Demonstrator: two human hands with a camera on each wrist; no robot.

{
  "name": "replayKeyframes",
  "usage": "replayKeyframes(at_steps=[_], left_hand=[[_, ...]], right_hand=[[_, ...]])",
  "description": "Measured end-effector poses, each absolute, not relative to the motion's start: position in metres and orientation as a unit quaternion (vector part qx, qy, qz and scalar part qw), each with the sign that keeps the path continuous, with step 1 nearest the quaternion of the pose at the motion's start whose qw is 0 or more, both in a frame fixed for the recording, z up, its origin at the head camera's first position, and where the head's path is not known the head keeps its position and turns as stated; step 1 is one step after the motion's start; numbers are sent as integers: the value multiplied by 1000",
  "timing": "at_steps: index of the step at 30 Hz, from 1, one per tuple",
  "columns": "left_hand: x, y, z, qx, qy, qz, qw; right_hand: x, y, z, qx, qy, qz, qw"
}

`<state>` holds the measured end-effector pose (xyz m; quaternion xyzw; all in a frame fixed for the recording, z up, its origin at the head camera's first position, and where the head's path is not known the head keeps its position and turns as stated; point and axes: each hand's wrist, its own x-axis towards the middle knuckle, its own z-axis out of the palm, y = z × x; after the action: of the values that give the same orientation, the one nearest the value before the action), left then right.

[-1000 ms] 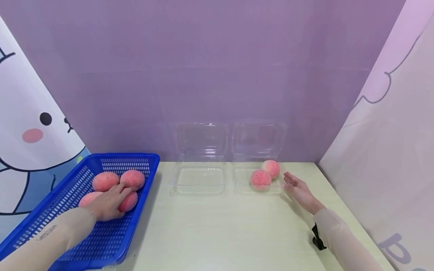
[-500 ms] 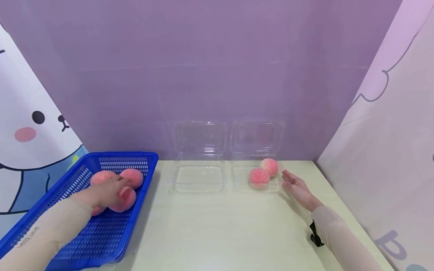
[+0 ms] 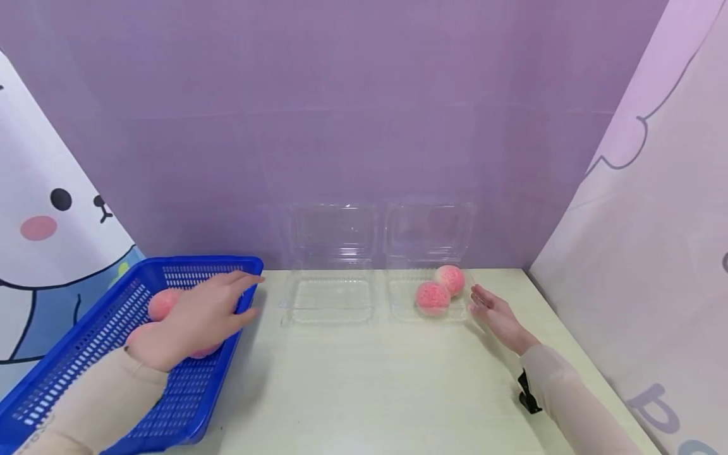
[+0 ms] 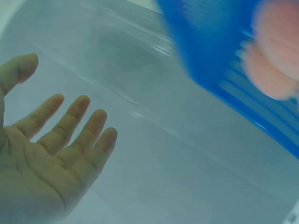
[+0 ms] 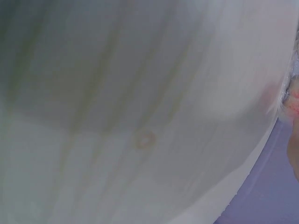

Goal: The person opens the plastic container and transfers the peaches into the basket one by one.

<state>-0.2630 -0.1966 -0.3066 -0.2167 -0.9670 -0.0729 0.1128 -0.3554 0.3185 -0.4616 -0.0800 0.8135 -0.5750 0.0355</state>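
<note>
My left hand (image 3: 200,317) hovers over the right side of the blue plastic basket (image 3: 258,265), fingers spread. In the left wrist view its palm (image 4: 51,163) faces the camera and holds nothing. Pink peaches (image 3: 162,304) lie in the basket, partly hidden under that hand. Two more peaches (image 3: 433,298) sit together in the right-hand clear clamshell box (image 3: 402,304). My right hand (image 3: 503,321) rests with straight fingers beside this box's right edge. In the right wrist view only a sliver of hand (image 5: 294,151) and peach (image 5: 293,98) shows.
A second clear clamshell box (image 3: 332,302) stands with its lid raised, between the basket and the right-hand box. The pale table (image 3: 352,392) stretches in front. A purple cloth (image 3: 364,126) closes off the back, with printed panels (image 3: 671,265) at both sides.
My left hand has lifted off the peaches in the basket and moved right and up, fingers spreading, nothing in it. The peaches shifted slightly; my right hand stays put.
</note>
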Motion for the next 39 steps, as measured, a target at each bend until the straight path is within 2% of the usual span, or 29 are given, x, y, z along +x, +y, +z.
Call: replayKeyframes(at_steps=[8, 18, 25, 39], left_hand=[[-257, -135, -309, -289, -938, -150, 119], [-287, -65, -316, -383, -910, -132, 85], [-311, -22, -328, -397, -910, -114, 34], [-355, 41, -363, -410, -906, -104, 10]], right_hand=[[-353, 319, -465, -73, 812, -578, 36], [-349, 319, -461, -77, 814, -575, 35], [-346, 319, -460, -76, 814, -575, 34], [-343, 321, -460, -77, 822, -563, 34]])
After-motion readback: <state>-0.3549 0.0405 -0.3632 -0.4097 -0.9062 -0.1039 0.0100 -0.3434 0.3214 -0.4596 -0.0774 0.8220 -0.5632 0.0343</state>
